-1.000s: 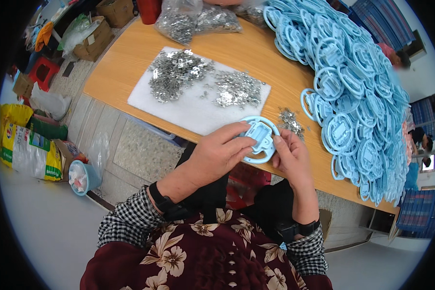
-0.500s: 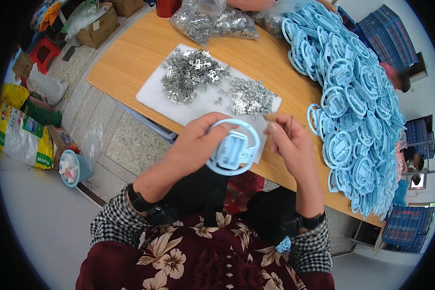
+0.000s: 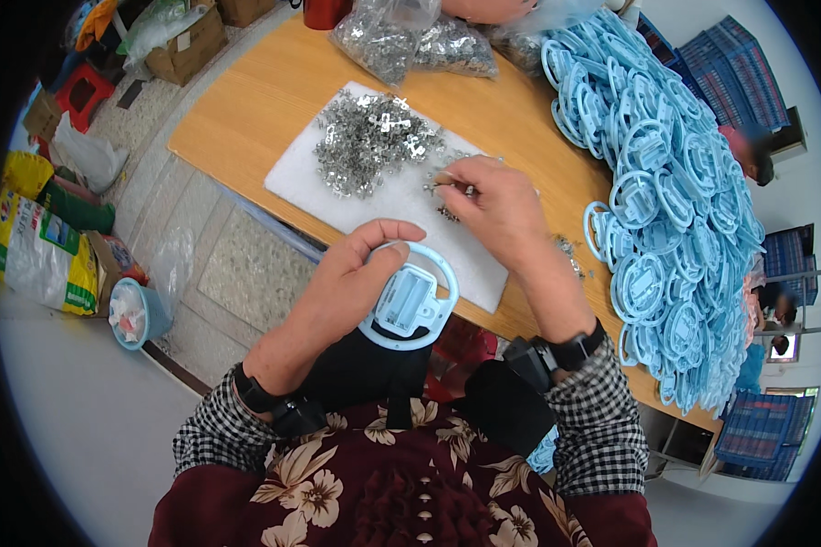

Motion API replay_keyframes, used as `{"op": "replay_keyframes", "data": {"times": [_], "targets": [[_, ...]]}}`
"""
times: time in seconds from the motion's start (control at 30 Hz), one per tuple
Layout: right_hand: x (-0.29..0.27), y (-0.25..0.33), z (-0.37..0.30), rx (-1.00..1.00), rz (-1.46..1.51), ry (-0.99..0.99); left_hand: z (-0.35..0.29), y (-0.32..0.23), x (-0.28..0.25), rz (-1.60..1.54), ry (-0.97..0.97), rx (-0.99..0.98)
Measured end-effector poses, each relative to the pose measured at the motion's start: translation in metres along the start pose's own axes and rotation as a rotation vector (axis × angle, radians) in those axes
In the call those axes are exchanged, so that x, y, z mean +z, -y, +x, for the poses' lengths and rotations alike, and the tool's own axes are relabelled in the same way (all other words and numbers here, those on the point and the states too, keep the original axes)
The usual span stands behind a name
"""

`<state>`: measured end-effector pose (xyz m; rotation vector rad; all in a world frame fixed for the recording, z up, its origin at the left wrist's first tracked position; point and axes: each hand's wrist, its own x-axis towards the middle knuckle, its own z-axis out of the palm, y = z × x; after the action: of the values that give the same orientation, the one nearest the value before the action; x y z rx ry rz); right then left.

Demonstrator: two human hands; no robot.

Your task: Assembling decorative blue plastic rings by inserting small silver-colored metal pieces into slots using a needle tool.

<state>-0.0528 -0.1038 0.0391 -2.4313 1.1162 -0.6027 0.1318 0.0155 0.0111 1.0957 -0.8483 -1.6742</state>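
My left hand [image 3: 342,269] grips a light blue plastic ring-shaped part [image 3: 409,305] by its upper left rim, above my lap at the table's near edge. A rectangular compartment sits inside the ring, facing up. My right hand [image 3: 502,205] reaches over the smaller pile of tiny metal pieces [image 3: 447,213] on the white foam sheet [image 3: 292,173]. Its thumb and forefinger are pinched together among the pieces; what they hold is too small to make out. A larger pile of shiny flat metal clips [image 3: 365,146] lies farther left on the sheet.
A tall heap of similar light blue parts [image 3: 666,210] covers the right side of the wooden table [image 3: 237,100]. Clear bags of metal pieces [image 3: 379,41] lie at the far edge. A blue waste bin [image 3: 141,314] and yellow-green sacks [image 3: 46,251] stand on the left.
My right hand has moved left and away from me, onto the smaller metal pile. My left hand has drawn the blue part slightly left and nearer my body.
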Motion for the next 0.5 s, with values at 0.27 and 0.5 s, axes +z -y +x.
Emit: {"op": "replay_keyframes", "data": {"times": [0.27, 0.5], "targets": [[-0.032, 0.040, -0.056, 0.127, 0.158, -0.024, 0.018, -0.002, 0.019, 0.173, 0.056, 0.173], [-0.036, 0.020, -0.103, 0.273, 0.347, -0.134, 0.019, 0.006, 0.045, 0.332, 0.125, 0.210]]}}
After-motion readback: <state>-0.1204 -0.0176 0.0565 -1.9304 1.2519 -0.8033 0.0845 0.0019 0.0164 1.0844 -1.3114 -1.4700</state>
